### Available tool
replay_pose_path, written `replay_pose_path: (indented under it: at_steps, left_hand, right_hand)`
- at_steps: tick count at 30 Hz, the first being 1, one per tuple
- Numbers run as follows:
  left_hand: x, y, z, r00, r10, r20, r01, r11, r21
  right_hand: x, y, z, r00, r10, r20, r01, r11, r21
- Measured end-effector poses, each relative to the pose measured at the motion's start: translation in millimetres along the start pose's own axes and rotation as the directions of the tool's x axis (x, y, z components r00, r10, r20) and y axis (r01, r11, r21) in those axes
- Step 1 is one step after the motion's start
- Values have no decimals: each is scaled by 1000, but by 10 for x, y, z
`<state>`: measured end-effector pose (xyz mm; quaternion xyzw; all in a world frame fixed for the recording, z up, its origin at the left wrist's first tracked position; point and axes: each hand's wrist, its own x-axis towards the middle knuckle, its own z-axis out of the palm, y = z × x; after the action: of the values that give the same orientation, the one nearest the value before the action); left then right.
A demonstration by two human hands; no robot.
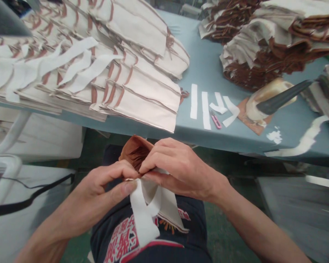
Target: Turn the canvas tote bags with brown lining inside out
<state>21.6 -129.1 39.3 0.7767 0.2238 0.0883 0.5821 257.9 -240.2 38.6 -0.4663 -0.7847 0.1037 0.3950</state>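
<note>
A blue-grey table (208, 69) is loaded with stacked canvas bags (142, 84) at the left and brown-strapped heaps (265, 47) at the right. Below its edge, over the lap, a brown bundle (134, 149) is pinched from both sides. The left hand (106, 190) is closed, its thumb pressed on a white strip (142, 215), and the right hand (178, 168) is gripping from above. Loose strips (193, 101) and a pink cutter (216, 120) lie on the table.

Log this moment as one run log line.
left hand: pinching white strip | right hand: pinching brown-lined fabric piece | table: pink cutter, loose strips, stacked pieces
</note>
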Motion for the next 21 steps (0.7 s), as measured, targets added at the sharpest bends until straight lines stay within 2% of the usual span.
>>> replay_pose_path:
  at_steps: [3,7,11,19,21]
  left_hand:
    - [37,-1,-19,1000,5,22,-4,999,-44]
    - [86,5,-32,998,-17,58,22,995,-94]
    - [75,-33,-49,994,-17,108,33,989,-147]
    - [46,-75,-85,981,-35,192,77,974,-215]
    - [51,-88,-86,990,-29,140,50,987,-150]
  right_hand:
    - [-4,-2,11,998,-64,16,65,996,-64]
    - [17,-4,2,991,-91,96,99,991,-85]
    - [46,-27,-12,984,-125,125,136,987,-90]
    - [100,-197,-111,965,-154,212,200,955,-217]
    - [124,-236,-133,961,-166,223,220,944,-247]
